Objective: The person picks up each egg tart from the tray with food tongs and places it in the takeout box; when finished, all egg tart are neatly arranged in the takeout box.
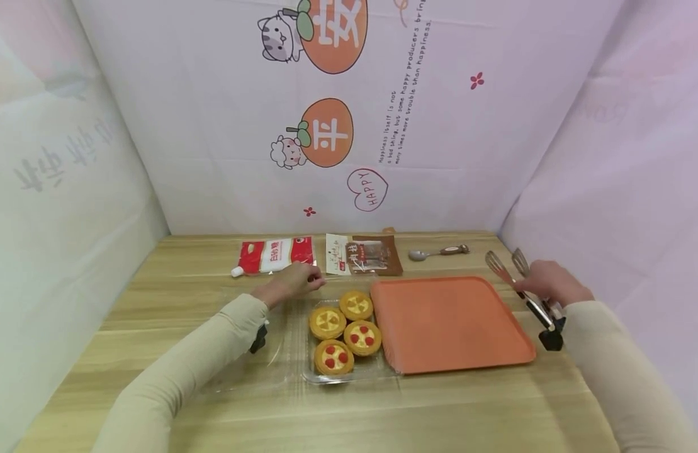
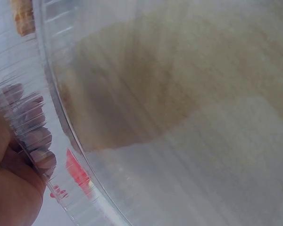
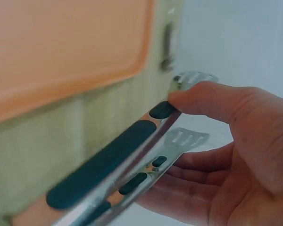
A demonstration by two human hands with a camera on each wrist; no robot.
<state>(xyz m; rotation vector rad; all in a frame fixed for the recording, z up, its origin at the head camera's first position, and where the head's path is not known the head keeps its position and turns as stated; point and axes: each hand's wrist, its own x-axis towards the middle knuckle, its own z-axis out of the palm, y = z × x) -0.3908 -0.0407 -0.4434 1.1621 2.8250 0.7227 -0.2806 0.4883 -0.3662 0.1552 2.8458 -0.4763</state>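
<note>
l hand (image 1: 294, 280) gripping lid (image 2: 49, 89), r (image 1: 555, 283) gripping tongs (image 3: 104, 165)

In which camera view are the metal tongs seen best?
The right wrist view: the tongs appear large there, with both slotted tips and dark grips. The head view shows them small, partly covered by the right hand. The left wrist view shows none of them.

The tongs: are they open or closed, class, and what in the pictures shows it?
The tongs are open: both the head view and the right wrist view show their two slotted ends standing apart.
</note>
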